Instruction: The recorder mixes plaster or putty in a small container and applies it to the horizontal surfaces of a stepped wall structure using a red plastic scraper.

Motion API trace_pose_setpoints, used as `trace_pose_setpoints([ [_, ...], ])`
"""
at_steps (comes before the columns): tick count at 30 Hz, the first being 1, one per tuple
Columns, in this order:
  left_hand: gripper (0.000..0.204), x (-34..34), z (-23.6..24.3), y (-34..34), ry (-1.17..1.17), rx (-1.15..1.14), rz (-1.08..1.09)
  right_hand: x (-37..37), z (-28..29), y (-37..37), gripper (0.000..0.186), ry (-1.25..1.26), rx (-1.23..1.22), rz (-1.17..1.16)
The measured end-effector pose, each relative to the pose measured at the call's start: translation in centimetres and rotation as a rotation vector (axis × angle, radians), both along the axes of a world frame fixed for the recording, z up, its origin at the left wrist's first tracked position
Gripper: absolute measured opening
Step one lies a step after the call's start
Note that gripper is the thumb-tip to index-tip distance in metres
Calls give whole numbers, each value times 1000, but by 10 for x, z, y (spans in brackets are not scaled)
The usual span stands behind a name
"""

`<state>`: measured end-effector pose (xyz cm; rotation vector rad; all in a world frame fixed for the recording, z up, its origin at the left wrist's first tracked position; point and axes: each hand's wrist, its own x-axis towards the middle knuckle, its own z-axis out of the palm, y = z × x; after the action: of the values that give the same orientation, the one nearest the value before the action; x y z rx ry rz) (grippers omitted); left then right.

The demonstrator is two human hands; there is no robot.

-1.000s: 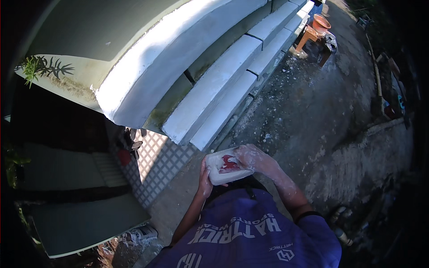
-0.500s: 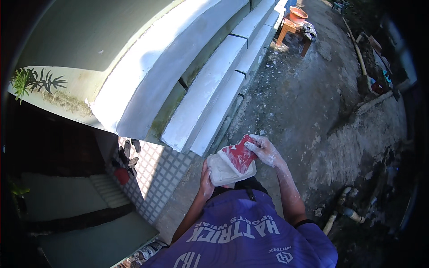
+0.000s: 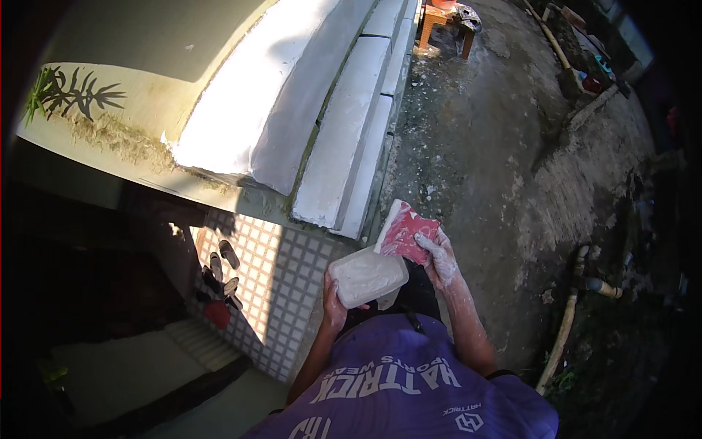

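Red scraper (image 3: 407, 231) pinched in right hand (image 3: 443, 265) has lifted off tub (image 3: 376, 295) gripped by left hand (image 3: 334, 306), white paste (image 3: 387, 225) along edge opposite fingers (image 3: 427, 243): load apparently taken

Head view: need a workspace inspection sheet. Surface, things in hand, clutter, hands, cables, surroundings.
Surface: grey concrete ground, white specks scattered alongside the white ledges.
Things in hand: pale rectangular tub, whitish inside; red sheet, smeared white, at the tub's upper right corner; contact between them unclear.
Clutter: sandals on the tiled floor; orange stool at the upper edge, with an orange bowl.
Hands: left hand grips the tub's left end; right hand, coated white, grips the red sheet.
Cables: nothing seen.
Surroundings: green plant at left, pipes at lower right.
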<state>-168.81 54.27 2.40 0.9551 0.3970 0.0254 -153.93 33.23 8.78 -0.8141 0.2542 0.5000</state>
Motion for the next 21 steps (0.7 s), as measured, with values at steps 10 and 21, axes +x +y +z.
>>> trace_pose_setpoints([
  [10,55,-38,19,34,78,85,17,2,5,66,26,-364,-267,-9],
  [21,56,-54,-4,36,5,48,117,20,14,91,27,-554,-606,-114],
])
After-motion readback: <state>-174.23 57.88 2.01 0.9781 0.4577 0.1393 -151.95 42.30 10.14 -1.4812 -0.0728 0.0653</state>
